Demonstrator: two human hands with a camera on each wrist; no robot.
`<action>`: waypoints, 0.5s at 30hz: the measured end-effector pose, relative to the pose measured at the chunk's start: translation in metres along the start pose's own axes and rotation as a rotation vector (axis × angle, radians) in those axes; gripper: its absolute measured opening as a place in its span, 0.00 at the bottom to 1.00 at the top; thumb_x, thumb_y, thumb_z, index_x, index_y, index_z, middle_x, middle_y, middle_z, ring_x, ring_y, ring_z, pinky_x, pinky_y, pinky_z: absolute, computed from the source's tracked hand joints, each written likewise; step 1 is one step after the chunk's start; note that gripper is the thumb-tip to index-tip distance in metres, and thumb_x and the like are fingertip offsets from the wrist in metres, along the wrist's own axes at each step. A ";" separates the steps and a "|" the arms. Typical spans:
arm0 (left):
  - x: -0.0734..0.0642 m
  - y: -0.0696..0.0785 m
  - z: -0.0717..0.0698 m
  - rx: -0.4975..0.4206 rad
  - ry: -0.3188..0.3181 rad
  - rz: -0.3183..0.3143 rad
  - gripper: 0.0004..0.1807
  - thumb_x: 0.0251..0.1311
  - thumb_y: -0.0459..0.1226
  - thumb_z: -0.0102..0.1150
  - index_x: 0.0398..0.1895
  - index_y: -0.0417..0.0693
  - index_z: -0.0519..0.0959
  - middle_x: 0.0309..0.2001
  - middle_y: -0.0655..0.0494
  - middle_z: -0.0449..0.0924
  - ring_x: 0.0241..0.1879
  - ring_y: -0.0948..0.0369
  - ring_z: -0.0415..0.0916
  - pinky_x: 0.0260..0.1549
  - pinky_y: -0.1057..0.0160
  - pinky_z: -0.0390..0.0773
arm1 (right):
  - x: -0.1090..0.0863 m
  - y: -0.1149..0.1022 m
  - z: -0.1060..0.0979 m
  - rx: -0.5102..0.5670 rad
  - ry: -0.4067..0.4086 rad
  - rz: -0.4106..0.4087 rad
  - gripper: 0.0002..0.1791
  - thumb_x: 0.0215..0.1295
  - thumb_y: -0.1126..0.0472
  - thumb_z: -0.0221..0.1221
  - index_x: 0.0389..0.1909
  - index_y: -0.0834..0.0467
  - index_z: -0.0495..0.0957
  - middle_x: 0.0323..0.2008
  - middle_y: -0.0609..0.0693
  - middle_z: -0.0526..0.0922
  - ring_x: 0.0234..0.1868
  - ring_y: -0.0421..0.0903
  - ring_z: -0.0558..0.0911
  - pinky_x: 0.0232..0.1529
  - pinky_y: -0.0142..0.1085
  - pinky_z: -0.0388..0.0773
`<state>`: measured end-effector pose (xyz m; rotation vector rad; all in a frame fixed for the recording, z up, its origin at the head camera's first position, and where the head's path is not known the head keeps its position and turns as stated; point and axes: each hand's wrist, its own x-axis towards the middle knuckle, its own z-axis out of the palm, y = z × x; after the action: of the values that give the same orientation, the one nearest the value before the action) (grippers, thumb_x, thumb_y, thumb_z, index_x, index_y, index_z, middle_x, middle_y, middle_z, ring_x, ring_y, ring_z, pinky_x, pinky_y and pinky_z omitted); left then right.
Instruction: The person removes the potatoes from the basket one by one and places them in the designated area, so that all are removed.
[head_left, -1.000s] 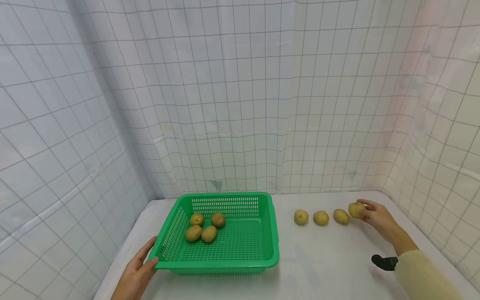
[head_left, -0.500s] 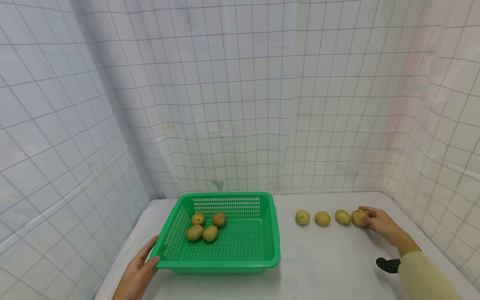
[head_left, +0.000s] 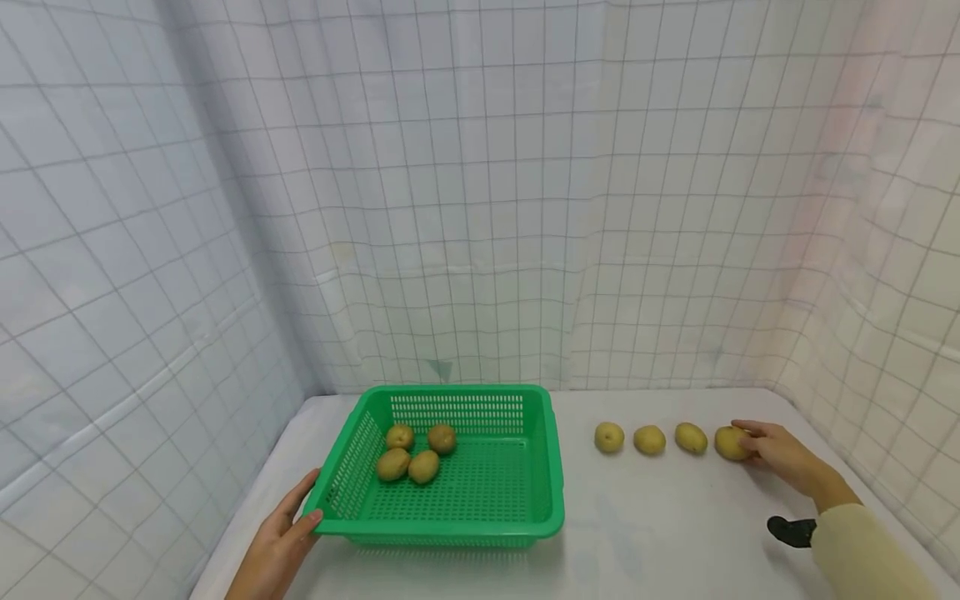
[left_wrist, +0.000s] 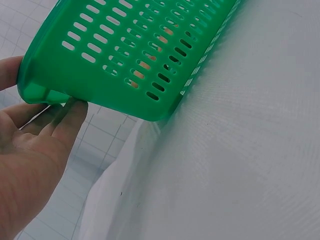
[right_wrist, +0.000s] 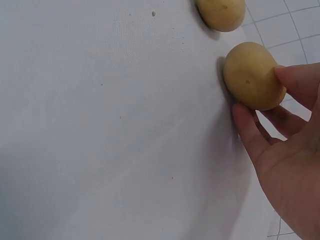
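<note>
My left hand (head_left: 274, 543) grips the near left corner of a green plastic basket (head_left: 442, 528), thumb on the rim and fingers against its outer wall. Several brownish potatoes (head_left: 423, 467) lie together in the left half of the basket. On the right, my right hand (head_left: 787, 462) holds a yellowish potato (head_left: 730, 443) between thumb and fingertips, at the right end of a row. The right wrist view shows that potato (right_wrist: 250, 75) resting on or just above the white surface. Left of it lie three more potatoes (head_left: 691, 437), spaced apart.
A white cloth covers the table (head_left: 645, 525). White grid-patterned curtains (head_left: 465, 208) hang behind and at both sides. By the right sleeve (head_left: 862, 550) a black object (head_left: 791, 532) sticks out at the wrist.
The right hand has lowered its potato from above the table to the right end of the row. The left hand stays on the basket. The view has shifted slightly.
</note>
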<state>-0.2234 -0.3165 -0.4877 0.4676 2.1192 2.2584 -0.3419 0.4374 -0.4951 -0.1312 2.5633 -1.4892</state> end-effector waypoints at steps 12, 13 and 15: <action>0.001 0.001 0.001 -0.007 -0.001 -0.010 0.38 0.82 0.31 0.43 0.80 0.27 0.32 0.78 0.29 0.20 0.64 0.79 0.65 0.58 0.71 0.74 | -0.006 -0.007 -0.007 -0.287 0.143 -0.039 0.30 0.76 0.59 0.59 0.67 0.78 0.66 0.66 0.79 0.66 0.64 0.77 0.66 0.57 0.65 0.72; 0.001 0.001 0.001 -0.007 -0.002 -0.011 0.38 0.82 0.31 0.43 0.80 0.27 0.32 0.78 0.29 0.20 0.64 0.79 0.65 0.58 0.71 0.74 | -0.006 -0.008 -0.008 -0.284 0.146 -0.044 0.31 0.75 0.60 0.60 0.67 0.79 0.66 0.66 0.79 0.67 0.64 0.78 0.65 0.57 0.67 0.71; 0.001 0.001 0.000 -0.004 -0.006 -0.011 0.39 0.82 0.31 0.43 0.80 0.27 0.32 0.78 0.30 0.20 0.64 0.79 0.64 0.58 0.71 0.73 | -0.007 -0.008 -0.008 -0.277 0.147 -0.056 0.31 0.75 0.60 0.60 0.67 0.79 0.67 0.65 0.78 0.68 0.64 0.78 0.67 0.57 0.66 0.72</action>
<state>-0.2237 -0.3163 -0.4863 0.4606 2.1082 2.2518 -0.3368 0.4415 -0.4835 -0.1340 2.8968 -1.1938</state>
